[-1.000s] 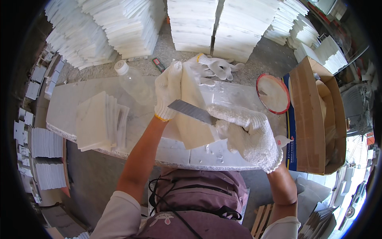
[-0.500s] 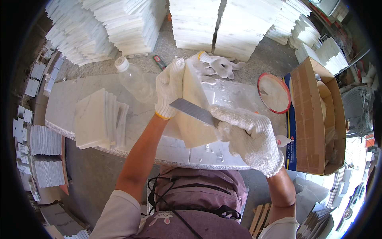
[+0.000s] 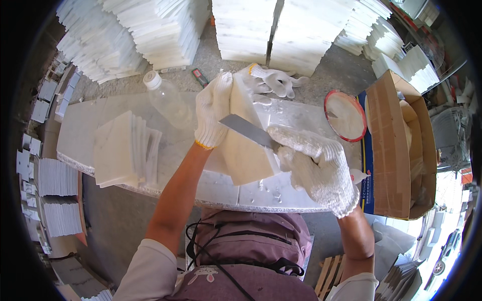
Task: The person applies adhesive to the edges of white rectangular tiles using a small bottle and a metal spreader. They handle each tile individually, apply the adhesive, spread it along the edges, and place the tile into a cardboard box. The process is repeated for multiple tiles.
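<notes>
Head view: L hand (image 3: 213, 108), gloved, is clamped on the upper L edge of a white stone tile (image 3: 246, 163), held tilted over the table (image 3: 80, 125), mid-worktop; can't tell if its lower end touches. Fingers behind the tile are hidden. R hand (image 3: 319, 168), also gloved, is closed round a flat grey blade (image 3: 247, 131); its grip end is lost in the glove, & contact w/ the tile is unclear. The blade covers a strip of tile.

Spare gloves (image 3: 278, 84) beyond, partly behind the tile. Clear bottle (image 3: 168, 100) lies back L, contents hard to make out, near leaning thin tiles (image 3: 118, 153). Red-rimmed dish (image 3: 346, 115) to R, by an open cardboard box (image 3: 394, 150), contents mostly hidden. Small white bottle (image 3: 356, 175) partly behind R glove. Tall tile stacks (image 3: 243, 30) cut off at top.
</notes>
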### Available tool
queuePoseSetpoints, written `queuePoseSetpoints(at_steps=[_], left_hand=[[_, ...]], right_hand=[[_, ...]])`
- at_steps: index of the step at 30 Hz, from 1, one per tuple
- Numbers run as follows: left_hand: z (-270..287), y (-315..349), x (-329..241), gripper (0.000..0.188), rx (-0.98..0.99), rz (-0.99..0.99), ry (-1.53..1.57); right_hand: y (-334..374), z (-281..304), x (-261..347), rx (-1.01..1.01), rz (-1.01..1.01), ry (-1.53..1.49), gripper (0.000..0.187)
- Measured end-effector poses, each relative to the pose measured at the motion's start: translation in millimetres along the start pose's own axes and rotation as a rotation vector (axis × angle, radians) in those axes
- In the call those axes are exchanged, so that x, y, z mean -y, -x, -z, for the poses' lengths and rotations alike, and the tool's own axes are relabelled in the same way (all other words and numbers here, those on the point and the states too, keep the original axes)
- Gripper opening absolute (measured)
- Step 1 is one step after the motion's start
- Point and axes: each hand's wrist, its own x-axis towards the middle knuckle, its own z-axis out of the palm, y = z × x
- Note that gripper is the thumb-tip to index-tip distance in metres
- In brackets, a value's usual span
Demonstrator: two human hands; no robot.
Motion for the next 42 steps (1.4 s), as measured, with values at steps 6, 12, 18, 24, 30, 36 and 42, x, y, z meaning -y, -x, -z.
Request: queuePoseSetpoints(at_steps=[6, 12, 18, 24, 30, 36, 42], left_hand=[[-0.5, -0.7, 1.9, 0.035, -0.037, 0.017, 0.001], [1.6, -6.6, 15.4, 0.036, 0.023, -0.062, -0.041], [2.6, 1.4, -3.0, 0.035, -0.001, 0.085, 0.003], [-1.5, -1.3, 7.8, 0.029, -0.003, 0.042, 0.162], [-5.4, 2.5, 5.8, 0.028, -0.079, 0.035, 0.277], [12.1, -3.8, 16.1, 0.032, 0.087, -0.030, -0.113], [-5.2, 0.3, 9.2, 0.029, -0.071, -0.006, 0.149]], right_hand=[[5.3, -0.5, -11.3, 0.030, 0.111, 0.011, 0.041], [-25.8, 3.0, -11.4, 0.016, 0.086, 0.074, 0.034], [-2.4, 0.5, -1.3, 0.069, -0.035, -0.020, 0.038], [-31.3, 1.2, -7.3, 0.022, 0.018, -0.007, 0.037], [-37.1, 1.8, -3.5, -0.003, 0.150, 0.156, 0.030], [-29.0, 5.6, -0.9, 0.085, 0.041, 0.072, 0.029], [-67.8, 7.0, -6.7, 0.077, -0.003, 0.058, 0.028]])
